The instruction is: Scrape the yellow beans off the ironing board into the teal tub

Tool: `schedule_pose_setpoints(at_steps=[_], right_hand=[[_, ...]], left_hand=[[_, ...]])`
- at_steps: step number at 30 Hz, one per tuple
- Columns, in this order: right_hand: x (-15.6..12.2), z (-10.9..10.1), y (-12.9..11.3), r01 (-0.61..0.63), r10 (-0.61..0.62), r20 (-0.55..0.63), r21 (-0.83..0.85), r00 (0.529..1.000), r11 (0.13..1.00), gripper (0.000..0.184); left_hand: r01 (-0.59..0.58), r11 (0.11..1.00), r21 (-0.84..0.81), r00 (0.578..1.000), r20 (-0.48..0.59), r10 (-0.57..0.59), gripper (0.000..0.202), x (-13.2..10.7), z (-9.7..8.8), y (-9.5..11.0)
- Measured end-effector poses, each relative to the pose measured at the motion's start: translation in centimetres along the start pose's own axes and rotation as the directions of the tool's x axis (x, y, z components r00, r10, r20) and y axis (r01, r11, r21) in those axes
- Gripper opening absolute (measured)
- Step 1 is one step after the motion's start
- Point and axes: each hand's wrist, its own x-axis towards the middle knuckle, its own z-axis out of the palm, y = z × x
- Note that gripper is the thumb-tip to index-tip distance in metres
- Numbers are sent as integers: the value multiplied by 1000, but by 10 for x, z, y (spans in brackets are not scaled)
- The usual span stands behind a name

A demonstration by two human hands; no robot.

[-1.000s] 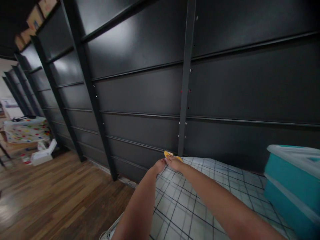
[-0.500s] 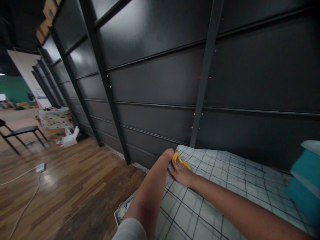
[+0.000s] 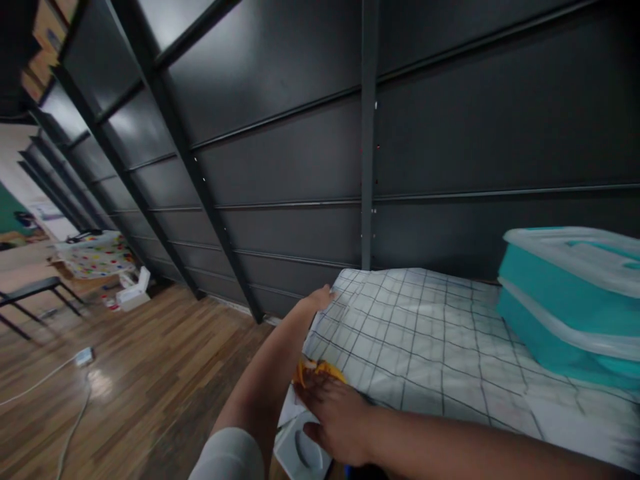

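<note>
A white tablecloth (image 3: pixel 425 333) with dark grid lines covers the table against the wall. My left hand (image 3: pixel 320 298) is at its far left corner, fingers closed on the edge and partly hidden. Closer to me, my right hand (image 3: pixel 340 413) presses a yellow cloth (image 3: pixel 325 370) down at the tablecloth's left edge. Its fingers lie over the yellow cloth, which bunches out beyond the fingertips. Just below that hand is a white plastic piece (image 3: pixel 303 448) with a curved recess.
Teal boxes (image 3: pixel 565 300) with whitish lids are stacked at the right of the table. A dark panelled wall (image 3: pixel 285 167) runs behind it. On the wooden floor (image 3: pixel 165 373) lie a power strip (image 3: pixel 84 357) with its cable and a white box (image 3: pixel 134 291); a chair (image 3: pixel 35 288) stands farther left.
My right hand has drawn the yellow cloth from the far corner toward me along the left edge. My left hand stays at the corner. The view has turned right, showing more of the teal boxes.
</note>
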Motion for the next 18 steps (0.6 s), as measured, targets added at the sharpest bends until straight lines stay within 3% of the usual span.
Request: schedule_pose_setpoints(at_steps=[5,9,13,18], right_hand=[[-34,-4,-16,-29,28,16,8,999,1000,73],[-82,-13,-14,-49,49,19,2,999,999,71],[-147,-26,2,-152,153,27,-10,988,988,72],[-216,-42,42,-317,316,-56,-15,947,948,75]], left_hand=[[-125,989,78,992,44,122,47,-41,14,13],[-190,972,138,979,107,176,48,-75,34,19],[-205,959,195,978,68,195,52,-103,40,16],[-140,952,272,990,13,142,54,-115,23,21]])
